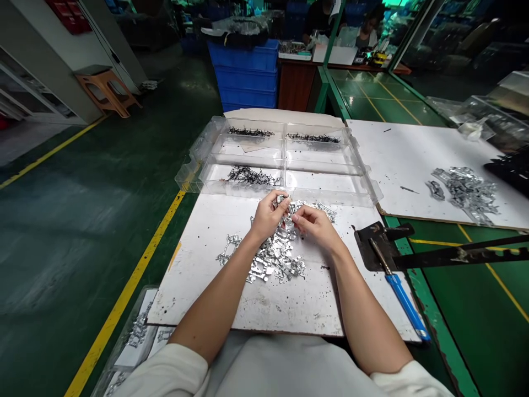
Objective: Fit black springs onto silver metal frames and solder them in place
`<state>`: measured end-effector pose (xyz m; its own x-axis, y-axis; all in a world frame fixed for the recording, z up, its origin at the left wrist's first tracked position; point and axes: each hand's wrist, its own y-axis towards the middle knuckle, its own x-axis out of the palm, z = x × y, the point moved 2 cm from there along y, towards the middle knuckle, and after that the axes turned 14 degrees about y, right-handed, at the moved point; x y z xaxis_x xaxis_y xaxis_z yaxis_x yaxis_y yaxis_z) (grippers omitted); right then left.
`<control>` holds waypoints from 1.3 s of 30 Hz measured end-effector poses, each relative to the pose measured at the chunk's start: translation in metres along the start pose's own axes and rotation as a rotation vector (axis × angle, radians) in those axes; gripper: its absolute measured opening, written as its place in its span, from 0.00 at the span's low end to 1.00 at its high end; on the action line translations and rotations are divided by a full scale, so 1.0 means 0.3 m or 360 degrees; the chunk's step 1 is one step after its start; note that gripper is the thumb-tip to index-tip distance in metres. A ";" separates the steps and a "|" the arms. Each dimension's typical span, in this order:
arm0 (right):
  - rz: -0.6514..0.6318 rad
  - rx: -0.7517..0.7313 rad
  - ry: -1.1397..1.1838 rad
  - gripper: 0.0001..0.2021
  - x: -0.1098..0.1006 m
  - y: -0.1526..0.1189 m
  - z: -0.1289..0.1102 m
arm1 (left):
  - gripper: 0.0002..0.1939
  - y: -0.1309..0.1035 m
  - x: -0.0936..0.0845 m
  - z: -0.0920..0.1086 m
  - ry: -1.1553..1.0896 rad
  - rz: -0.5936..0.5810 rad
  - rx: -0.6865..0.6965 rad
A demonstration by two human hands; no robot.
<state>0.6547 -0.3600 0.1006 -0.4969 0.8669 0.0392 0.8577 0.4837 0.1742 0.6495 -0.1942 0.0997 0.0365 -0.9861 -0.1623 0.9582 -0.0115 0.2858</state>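
Observation:
My left hand point(268, 215) is closed on a small silver metal part point(281, 199), held up over the far side of a pile of similar parts point(275, 259). Just to its right, my right hand point(314, 223) has thumb and fingers pinched near the lower end of the held part; whatever lies between those fingertips is too small to make out. The pile spreads on a white board point(198, 231) beneath both hands. Beyond them a clear plastic tray point(322, 196) holds clumps of thin black pieces point(252, 175) in several compartments.
A blue-handled tool point(407, 306) and a dark metal bracket point(372, 245) lie at the board's right edge. Another heap of silver parts point(471, 190) sits on the right-hand board. Blue crates point(246, 71) stand behind, with people at a far table.

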 end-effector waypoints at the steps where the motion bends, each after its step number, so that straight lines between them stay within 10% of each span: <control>1: 0.0016 -0.0003 -0.0010 0.17 -0.001 0.000 0.002 | 0.19 -0.001 0.000 -0.001 -0.0002 -0.0006 -0.0004; 39: 0.0221 -0.0775 -0.0803 0.09 -0.019 -0.018 -0.034 | 0.07 -0.029 0.028 0.017 0.0550 -0.0444 0.0225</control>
<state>0.6516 -0.3689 0.1095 -0.1649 0.9233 -0.3469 0.6936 0.3586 0.6248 0.6399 -0.2030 0.1005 -0.1018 -0.8293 -0.5495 0.8975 -0.3148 0.3087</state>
